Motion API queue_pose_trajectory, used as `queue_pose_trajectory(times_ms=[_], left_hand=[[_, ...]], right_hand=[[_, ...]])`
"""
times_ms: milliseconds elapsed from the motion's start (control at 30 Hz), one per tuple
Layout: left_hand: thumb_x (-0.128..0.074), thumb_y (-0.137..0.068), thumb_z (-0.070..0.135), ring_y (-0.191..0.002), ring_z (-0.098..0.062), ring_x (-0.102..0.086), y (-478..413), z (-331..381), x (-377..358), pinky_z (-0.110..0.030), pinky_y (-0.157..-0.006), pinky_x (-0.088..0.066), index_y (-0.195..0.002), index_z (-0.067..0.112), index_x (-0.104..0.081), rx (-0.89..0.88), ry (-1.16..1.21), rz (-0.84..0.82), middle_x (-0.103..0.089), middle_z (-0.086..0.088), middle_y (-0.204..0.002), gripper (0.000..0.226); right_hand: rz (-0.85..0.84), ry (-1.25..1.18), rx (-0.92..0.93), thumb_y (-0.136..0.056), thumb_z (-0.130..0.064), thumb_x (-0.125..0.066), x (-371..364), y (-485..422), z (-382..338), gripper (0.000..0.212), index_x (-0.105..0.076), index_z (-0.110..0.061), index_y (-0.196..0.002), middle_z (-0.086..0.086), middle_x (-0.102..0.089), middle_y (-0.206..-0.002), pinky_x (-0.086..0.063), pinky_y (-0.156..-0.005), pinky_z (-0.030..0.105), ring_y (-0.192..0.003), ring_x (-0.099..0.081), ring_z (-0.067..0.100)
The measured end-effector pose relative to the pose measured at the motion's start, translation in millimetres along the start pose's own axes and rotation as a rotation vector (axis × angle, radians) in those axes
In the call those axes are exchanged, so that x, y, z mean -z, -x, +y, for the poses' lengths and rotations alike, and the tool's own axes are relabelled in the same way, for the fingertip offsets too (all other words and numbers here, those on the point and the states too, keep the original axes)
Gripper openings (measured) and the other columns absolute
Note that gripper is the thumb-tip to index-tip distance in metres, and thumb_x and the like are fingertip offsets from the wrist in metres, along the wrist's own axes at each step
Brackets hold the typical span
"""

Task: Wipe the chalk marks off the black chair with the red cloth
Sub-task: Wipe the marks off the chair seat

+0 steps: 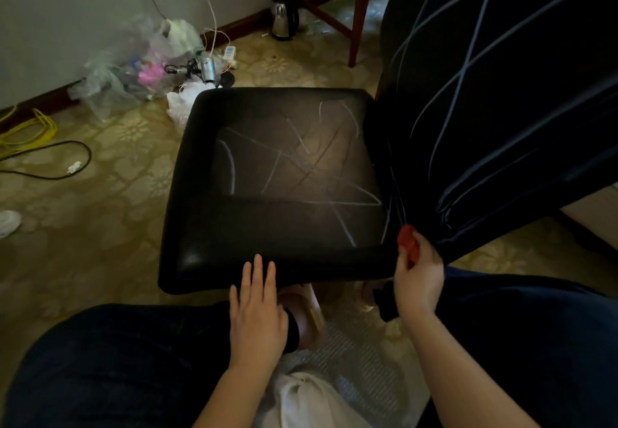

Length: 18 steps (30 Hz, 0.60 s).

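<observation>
Black chair seat crisscrossed with pale chalk marks

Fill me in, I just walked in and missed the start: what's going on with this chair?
A person is crouched or seated in front of a black chair scribbled with chalk marks. Their left hand rests flat on the front edge of the seat, fingers straight. Their right hand grips a bunched red cloth at the seat's right front corner, beside the backrest. Chalk lines cross both seat and backrest, so the wiping looks barely begun, if at all.
</observation>
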<state>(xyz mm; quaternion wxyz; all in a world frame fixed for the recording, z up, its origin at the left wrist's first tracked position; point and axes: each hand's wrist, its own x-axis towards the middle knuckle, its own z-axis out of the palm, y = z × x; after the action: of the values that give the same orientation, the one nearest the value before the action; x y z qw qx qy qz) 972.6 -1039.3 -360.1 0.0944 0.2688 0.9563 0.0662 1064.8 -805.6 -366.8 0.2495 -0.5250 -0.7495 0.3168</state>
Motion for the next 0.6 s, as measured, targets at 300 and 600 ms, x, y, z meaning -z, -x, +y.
queue_pose_trajectory(times_ms=[300,600], left_hand=[[-0.044,-0.102,0.030,-0.151,-0.017,0.005,-43,48,22,-0.036,-0.118,0.005,-0.157,0.017,-0.016,-0.184,0.178,0.026,-0.003,-0.003,-0.166,0.063],[-0.040,-0.103,0.036,-0.153,-0.020,0.001,-113,52,23,-0.039,-0.122,-0.001,-0.157,0.017,-0.018,-0.188,0.154,-0.014,-0.004,-0.003,-0.166,0.061]], right_hand=[[-0.063,0.170,0.048,-0.096,-0.017,-0.061,7,16,0,0.042,-0.057,-0.007,-0.136,0.020,-0.059,-0.126,-0.045,-0.101,0.043,-0.120,-0.055,0.035],[-0.167,0.405,0.054,-0.101,-0.019,-0.047,-29,-67,-46,0.032,-0.056,-0.014,-0.132,0.019,-0.068,-0.113,-0.051,-0.080,0.040,-0.102,-0.065,0.038]])
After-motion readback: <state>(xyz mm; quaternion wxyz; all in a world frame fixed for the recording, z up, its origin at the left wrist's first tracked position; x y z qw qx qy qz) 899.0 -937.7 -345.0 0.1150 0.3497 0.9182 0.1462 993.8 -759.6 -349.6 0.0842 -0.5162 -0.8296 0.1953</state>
